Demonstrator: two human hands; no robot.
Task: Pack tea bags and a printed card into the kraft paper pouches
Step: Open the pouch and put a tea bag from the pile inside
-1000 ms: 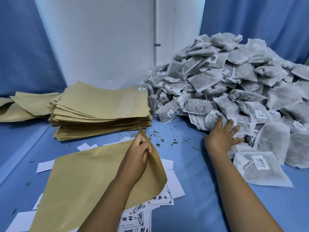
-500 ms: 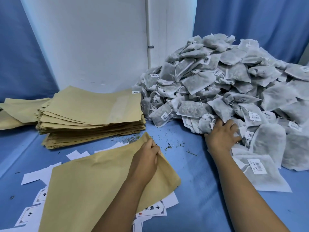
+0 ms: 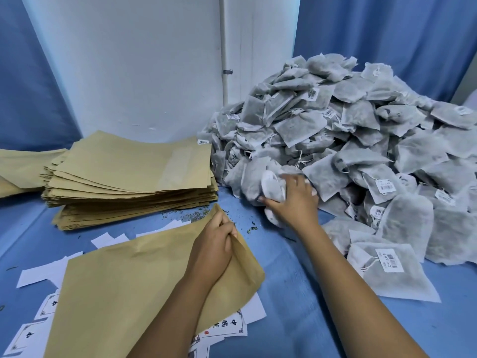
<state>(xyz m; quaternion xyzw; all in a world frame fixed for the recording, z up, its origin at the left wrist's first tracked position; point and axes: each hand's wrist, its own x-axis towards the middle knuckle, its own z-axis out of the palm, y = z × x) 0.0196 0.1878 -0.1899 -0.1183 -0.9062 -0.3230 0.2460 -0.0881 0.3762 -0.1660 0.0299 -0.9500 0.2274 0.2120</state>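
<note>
While the left hand (image 3: 215,244) pinches the mouth of a paper pouch (image 3: 129,288) lying over printed cards (image 3: 224,329), the right hand (image 3: 293,202) grasps tea bags (image 3: 268,184) at the front of the heap (image 3: 361,140), right of that pouch.

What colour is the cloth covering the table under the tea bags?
Blue. The cloth is plain blue, seen best in the head view, dotted with loose tea crumbs near the stack of pouches.

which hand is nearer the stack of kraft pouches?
Left. The left hand grips the loose pouch just in front of the stack of kraft pouches; the right hand is off to its right, gripping tea bags.
</note>
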